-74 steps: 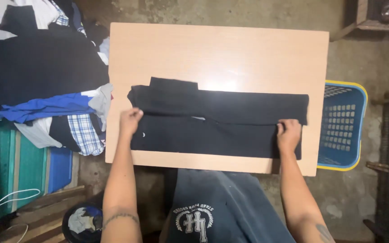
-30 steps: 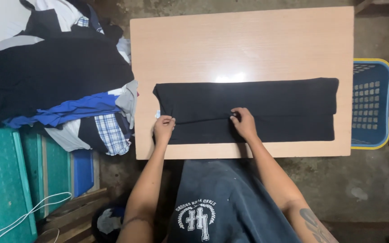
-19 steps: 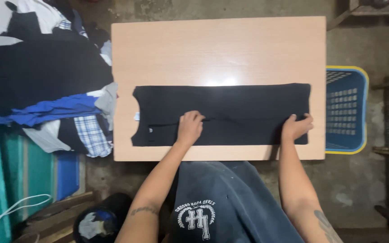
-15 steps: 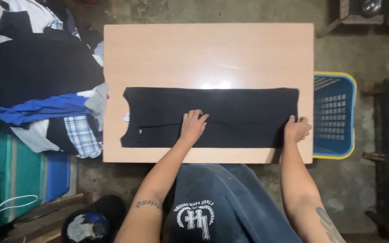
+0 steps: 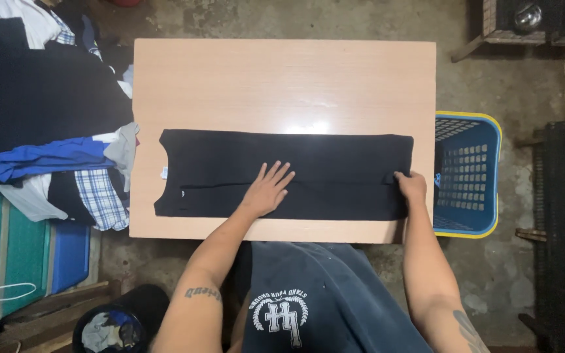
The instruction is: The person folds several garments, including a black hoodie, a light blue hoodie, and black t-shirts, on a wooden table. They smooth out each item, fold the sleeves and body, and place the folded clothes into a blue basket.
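- Long folded black cloth garment on light wooden desk: now 1 flat strip.
- Left hand spread flat mid-garment, moved from collar end.
- Right hand pinching garment's right edge.

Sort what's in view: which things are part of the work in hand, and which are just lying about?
In hand: black garment, left hand flat on it, right hand gripping its end, wooden table.
Lying about: clothes pile, blue basket.

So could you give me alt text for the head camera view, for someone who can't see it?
Seen from above, a person's left hand presses flat on a long folded black garment on a wooden table, while the right hand grips its end. Clothes pile left, blue basket right.
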